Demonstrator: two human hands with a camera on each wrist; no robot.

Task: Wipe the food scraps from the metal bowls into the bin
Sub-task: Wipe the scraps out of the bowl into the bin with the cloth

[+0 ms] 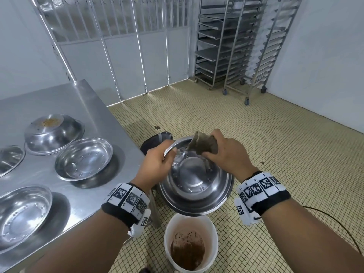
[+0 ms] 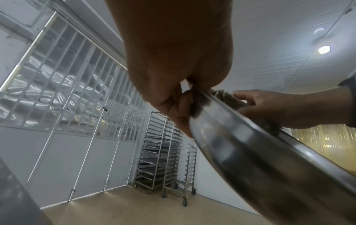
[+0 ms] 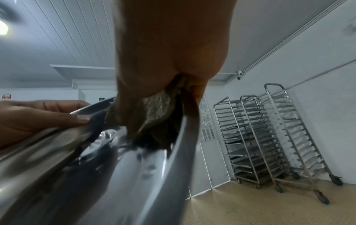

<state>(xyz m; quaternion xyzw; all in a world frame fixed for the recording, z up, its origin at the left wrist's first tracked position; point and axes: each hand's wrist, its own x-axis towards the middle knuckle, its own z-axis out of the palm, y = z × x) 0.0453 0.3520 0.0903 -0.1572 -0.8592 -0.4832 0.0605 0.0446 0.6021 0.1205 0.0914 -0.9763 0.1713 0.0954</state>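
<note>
I hold a metal bowl (image 1: 194, 184) tilted toward me above a white bin (image 1: 190, 243) with brown scraps in its bottom. My left hand (image 1: 157, 162) grips the bowl's far-left rim (image 2: 200, 97), thumb inside. My right hand (image 1: 222, 152) grips a grey-brown cloth (image 1: 202, 142) and presses it against the bowl's upper inner wall; the same cloth (image 3: 156, 115) shows bunched in the right wrist view. On the steel table (image 1: 82, 103) lie several more bowls: one upside down with yellow scraps on its base (image 1: 52, 133), one upright (image 1: 83, 158), another at the near edge (image 1: 21, 213).
A dark object (image 1: 155, 140) stands on the tiled floor behind the bowl. Wheeled tray racks (image 1: 236, 46) line the far right corner, beside a barred metal partition (image 1: 128, 42). A black cable (image 1: 338, 227) runs over the floor at my right.
</note>
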